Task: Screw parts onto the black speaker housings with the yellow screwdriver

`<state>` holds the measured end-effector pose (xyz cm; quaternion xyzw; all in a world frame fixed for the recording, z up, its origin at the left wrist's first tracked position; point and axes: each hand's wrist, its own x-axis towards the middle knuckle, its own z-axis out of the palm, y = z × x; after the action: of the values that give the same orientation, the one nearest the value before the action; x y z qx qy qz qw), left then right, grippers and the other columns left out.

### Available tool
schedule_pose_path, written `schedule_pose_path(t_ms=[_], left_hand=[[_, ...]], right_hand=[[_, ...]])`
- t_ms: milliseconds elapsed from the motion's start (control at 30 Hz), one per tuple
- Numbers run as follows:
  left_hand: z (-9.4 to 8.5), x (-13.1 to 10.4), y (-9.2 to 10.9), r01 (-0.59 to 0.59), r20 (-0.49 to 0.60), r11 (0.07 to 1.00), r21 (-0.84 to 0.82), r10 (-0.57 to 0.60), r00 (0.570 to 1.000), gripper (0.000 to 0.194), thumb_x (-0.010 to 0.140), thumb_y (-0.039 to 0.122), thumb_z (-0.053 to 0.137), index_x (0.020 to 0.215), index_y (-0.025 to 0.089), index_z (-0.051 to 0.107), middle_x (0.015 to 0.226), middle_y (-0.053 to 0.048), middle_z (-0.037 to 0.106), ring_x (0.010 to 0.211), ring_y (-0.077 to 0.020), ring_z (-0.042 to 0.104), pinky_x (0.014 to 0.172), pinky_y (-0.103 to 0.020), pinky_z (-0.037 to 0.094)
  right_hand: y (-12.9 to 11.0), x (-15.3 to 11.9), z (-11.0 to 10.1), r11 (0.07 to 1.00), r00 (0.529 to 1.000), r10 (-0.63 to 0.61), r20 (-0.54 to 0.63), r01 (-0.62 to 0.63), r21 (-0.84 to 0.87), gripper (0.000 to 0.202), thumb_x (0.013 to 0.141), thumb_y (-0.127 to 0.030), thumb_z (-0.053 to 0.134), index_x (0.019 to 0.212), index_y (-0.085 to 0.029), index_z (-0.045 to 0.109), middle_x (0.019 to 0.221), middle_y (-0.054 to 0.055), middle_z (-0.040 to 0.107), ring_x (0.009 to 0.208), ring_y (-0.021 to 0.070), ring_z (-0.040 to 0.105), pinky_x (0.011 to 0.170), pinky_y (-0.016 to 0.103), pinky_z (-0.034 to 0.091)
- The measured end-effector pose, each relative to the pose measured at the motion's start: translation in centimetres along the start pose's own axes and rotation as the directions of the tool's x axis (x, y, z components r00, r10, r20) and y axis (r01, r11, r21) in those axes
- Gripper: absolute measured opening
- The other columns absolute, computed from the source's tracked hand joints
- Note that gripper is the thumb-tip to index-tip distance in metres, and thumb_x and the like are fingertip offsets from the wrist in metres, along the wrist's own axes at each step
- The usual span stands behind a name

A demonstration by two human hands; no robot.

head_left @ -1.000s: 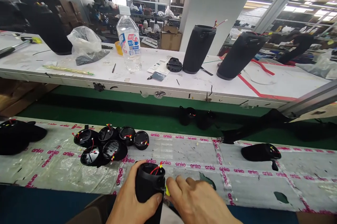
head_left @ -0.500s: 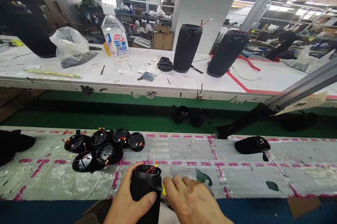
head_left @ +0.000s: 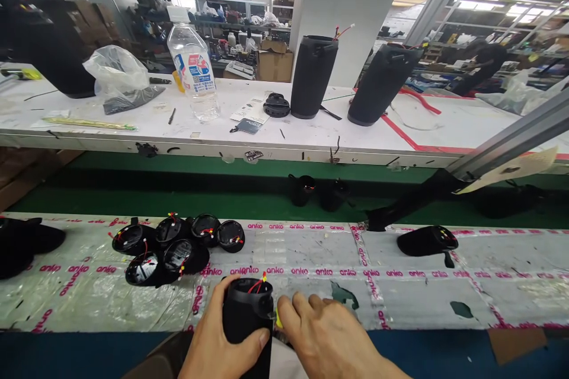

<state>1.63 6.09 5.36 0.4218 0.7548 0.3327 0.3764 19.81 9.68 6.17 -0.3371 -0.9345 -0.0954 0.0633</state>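
My left hand [head_left: 229, 331] is wrapped around a black cylindrical speaker housing [head_left: 246, 331], fingers behind it and thumb across the front. Its open top faces up, with red wires [head_left: 256, 287] and a small yellow connector showing at the rim. At the right side of that rim, my right hand [head_left: 331, 334] is closed around a small yellow tool [head_left: 278, 318]. Only a bit of the yellow shows, and its tip seems to touch the housing's edge. Fingers cover the rest, so its kind is unclear.
Several more housings [head_left: 178, 254] with wires stand on the plastic-covered lower surface [head_left: 302, 248], left of centre; one housing [head_left: 424, 241] lies at right. The white shelf [head_left: 267, 136] behind carries a water bottle [head_left: 195, 70], two upright housings [head_left: 313, 76] and a plastic bag [head_left: 118, 73]. A metal post [head_left: 515, 130] slants at right.
The view has shifted slightly. Both hands keep their hold at the housing's rim, with only a very small movement of the right hand.
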Motion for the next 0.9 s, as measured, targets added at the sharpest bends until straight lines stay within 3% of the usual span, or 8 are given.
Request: schedule_pose_path(t_ms=[300, 400, 467, 567, 600, 667, 800, 900], left_hand=[[0.4, 0.0, -1.0, 0.003, -0.023, 1.000, 0.024, -0.002, 1.000, 0.071, 0.058, 0.039, 0.067, 0.126, 0.022, 0.053, 0.118, -0.010, 0.069, 0.112, -0.0357, 0.064, 0.103, -0.053, 0.044], [0.3, 0.5, -1.6, -0.019, 0.030, 0.995, -0.100, 0.022, 0.999, 0.068, 0.060, 0.043, 0.069, 0.124, 0.024, 0.055, 0.119, -0.008, 0.069, 0.116, -0.0347, 0.062, 0.106, -0.051, 0.044], [0.1, 1.1, -2.1, 0.016, 0.054, 0.980, -0.198, -0.005, 0.999, 0.068, 0.062, 0.053, 0.071, 0.122, 0.026, 0.057, 0.120, -0.007, 0.071, 0.117, -0.0350, 0.062, 0.106, -0.050, 0.045], [-0.2, 1.8, -2.7, 0.190, 0.089, 0.929, -0.319, -0.170, 0.981, 0.068, 0.068, 0.070, 0.062, 0.122, 0.028, 0.059, 0.116, -0.006, 0.074, 0.110, -0.0343, 0.067, 0.097, -0.046, 0.052], [-0.3, 1.9, -2.9, 0.249, 0.112, 0.901, -0.356, -0.224, 0.968, 0.069, 0.070, 0.073, 0.058, 0.122, 0.028, 0.058, 0.112, -0.006, 0.075, 0.106, -0.0336, 0.069, 0.092, -0.044, 0.053], [-0.6, 2.0, -3.1, 0.322, 0.165, 0.850, -0.417, -0.277, 0.947, 0.070, 0.070, 0.073, 0.059, 0.123, 0.027, 0.056, 0.105, -0.006, 0.076, 0.100, -0.0327, 0.071, 0.084, -0.042, 0.055], [-0.4, 1.6, -3.5, 0.302, 0.173, 0.822, -0.484, -0.248, 0.953, 0.074, 0.065, 0.065, 0.069, 0.127, 0.028, 0.050, 0.109, -0.007, 0.075, 0.101, -0.0330, 0.070, 0.085, -0.043, 0.055], [0.6, 2.0, -4.4, 0.149, 0.055, 0.886, -0.440, -0.139, 0.989, 0.076, 0.061, 0.055, 0.079, 0.126, 0.027, 0.051, 0.115, -0.007, 0.073, 0.107, -0.0322, 0.067, 0.098, -0.044, 0.050]], right_hand=[[-0.1, 0.3, 0.3, 0.999, 0.995, -0.041, 0.086, 0.042, -0.012, 0.026, 0.069, -0.020, 0.066, 0.091, -0.020, 0.053, 0.064, 0.001, 0.058, 0.043, 0.0196, 0.053, 0.035, 0.033, 0.029], [0.6, 0.3, 0.3, 0.986, 0.994, -0.062, 0.092, 0.047, 0.158, 0.020, 0.080, -0.021, 0.066, 0.095, -0.021, 0.053, 0.073, 0.000, 0.062, 0.053, 0.0192, 0.059, 0.041, 0.032, 0.037], [1.4, -0.2, 0.7, 0.946, 0.999, -0.044, 0.024, 0.034, 0.323, 0.012, 0.090, -0.026, 0.061, 0.100, -0.023, 0.054, 0.080, -0.002, 0.065, 0.064, 0.0188, 0.063, 0.051, 0.031, 0.044], [3.5, -1.8, 3.4, 0.818, 0.989, 0.139, -0.040, -0.092, 0.568, 0.021, 0.101, -0.039, 0.043, 0.112, -0.025, 0.056, 0.092, 0.001, 0.068, 0.078, 0.0183, 0.066, 0.068, 0.031, 0.050], [4.7, -2.4, 5.0, 0.767, 0.966, 0.257, 0.012, -0.212, 0.606, 0.029, 0.103, -0.040, 0.036, 0.119, -0.025, 0.055, 0.099, 0.003, 0.069, 0.087, 0.0184, 0.067, 0.075, 0.030, 0.051], [7.4, -3.5, 9.1, 0.675, 0.824, 0.513, 0.239, -0.560, 0.480, 0.037, 0.104, -0.042, 0.031, 0.128, -0.027, 0.054, 0.113, 0.006, 0.068, 0.108, 0.0195, 0.064, 0.092, 0.031, 0.049], [13.5, -4.6, 17.8, 0.578, 0.659, 0.659, 0.363, -0.752, 0.317, 0.043, 0.096, -0.026, 0.038, 0.134, -0.015, 0.055, 0.117, 0.018, 0.066, 0.107, 0.0311, 0.066, 0.090, 0.043, 0.051], [16.3, -5.0, 21.6, 0.504, 0.556, 0.740, 0.379, -0.831, 0.234, 0.046, 0.089, -0.019, 0.041, 0.130, -0.003, 0.057, 0.116, 0.028, 0.064, 0.112, 0.0406, 0.063, 0.095, 0.054, 0.047]])
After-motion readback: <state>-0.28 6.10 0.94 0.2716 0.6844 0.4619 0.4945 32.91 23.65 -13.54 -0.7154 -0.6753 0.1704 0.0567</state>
